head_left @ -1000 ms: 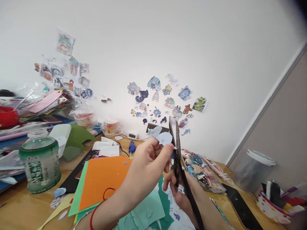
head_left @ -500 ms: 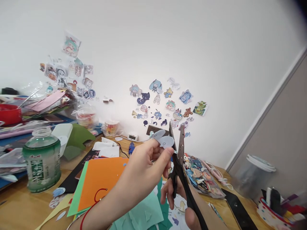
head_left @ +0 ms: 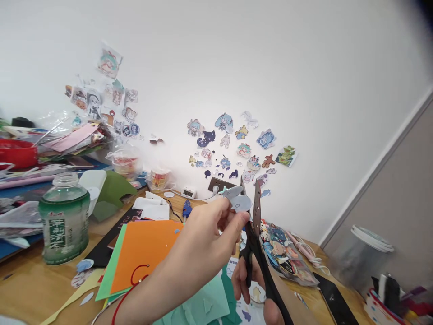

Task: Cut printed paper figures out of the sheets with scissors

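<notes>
My left hand, with a red cord bracelet on the wrist, pinches a pale blue paper cutout between thumb and fingers. The cutout has rounded lobes marked with small circles, and a bit of teal shows at its left. Black-handled scissors point upward in my right hand, whose fingers are in the handle loops. Their dark blades are parted, close by the cutout's right edge. Whether paper lies between the blades I cannot tell. Below the hands lie teal paper sheets.
Orange paper lies left of my forearm. Further left stands a green-labelled bottle. To the right are a bag of cutouts, a black phone-like slab, a lidded clear bucket and a pen holder. Paper figures cover the wall.
The view has shifted a little, so the wall and desk appear further right. The cutout has turned slightly, showing more teal at its left. Both hands keep their holds.
</notes>
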The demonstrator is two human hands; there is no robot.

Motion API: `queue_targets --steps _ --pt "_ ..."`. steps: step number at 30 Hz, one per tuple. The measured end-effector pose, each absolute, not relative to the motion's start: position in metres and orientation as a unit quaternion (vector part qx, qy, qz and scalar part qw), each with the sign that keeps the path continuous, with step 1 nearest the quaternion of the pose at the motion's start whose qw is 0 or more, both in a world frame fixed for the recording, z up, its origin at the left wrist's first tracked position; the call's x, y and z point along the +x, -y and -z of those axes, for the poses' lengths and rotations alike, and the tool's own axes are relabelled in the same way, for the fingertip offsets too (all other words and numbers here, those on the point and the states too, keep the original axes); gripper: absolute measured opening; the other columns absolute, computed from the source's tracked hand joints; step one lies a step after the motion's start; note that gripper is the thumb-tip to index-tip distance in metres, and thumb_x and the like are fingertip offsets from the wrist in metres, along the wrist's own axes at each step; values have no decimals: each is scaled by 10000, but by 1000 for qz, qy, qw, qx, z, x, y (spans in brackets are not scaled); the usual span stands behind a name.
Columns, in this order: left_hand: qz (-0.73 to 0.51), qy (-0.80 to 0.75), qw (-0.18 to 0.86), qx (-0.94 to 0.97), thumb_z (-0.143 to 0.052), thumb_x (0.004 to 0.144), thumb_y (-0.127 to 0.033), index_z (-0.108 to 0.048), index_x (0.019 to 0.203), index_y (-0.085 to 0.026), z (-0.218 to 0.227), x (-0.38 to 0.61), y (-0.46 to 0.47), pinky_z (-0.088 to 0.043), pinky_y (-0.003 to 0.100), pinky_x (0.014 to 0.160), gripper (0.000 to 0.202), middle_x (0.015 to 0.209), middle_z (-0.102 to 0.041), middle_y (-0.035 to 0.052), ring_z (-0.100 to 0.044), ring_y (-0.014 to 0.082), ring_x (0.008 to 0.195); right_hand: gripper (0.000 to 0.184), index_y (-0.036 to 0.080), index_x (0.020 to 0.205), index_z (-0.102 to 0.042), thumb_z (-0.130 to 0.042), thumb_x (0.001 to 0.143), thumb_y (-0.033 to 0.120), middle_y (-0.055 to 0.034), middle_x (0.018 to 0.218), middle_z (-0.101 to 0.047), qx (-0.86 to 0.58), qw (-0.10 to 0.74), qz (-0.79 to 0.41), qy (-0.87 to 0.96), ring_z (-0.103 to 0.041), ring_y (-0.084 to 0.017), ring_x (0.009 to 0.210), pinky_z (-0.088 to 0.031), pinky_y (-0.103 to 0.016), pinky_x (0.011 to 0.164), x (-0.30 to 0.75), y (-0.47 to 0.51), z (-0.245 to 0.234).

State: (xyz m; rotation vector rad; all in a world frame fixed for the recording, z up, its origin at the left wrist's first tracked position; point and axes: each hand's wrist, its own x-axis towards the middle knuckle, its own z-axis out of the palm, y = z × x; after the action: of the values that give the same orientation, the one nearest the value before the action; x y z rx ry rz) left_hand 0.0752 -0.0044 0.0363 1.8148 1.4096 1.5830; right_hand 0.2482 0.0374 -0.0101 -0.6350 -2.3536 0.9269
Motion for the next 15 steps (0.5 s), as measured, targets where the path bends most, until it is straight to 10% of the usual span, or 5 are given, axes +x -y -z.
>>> queue_targets --steps 15 --pt "-557 -498 166 643 -443 880 -381 -271 567 -212 -35 70 5 -262 246 451 395 440 -429 -57 -424 105 435 609 210 704 -393 -319 710 815 1 613 -431 -288 194 -358 867 -384 -133 544 -315 -265 494 245 -22 -14"
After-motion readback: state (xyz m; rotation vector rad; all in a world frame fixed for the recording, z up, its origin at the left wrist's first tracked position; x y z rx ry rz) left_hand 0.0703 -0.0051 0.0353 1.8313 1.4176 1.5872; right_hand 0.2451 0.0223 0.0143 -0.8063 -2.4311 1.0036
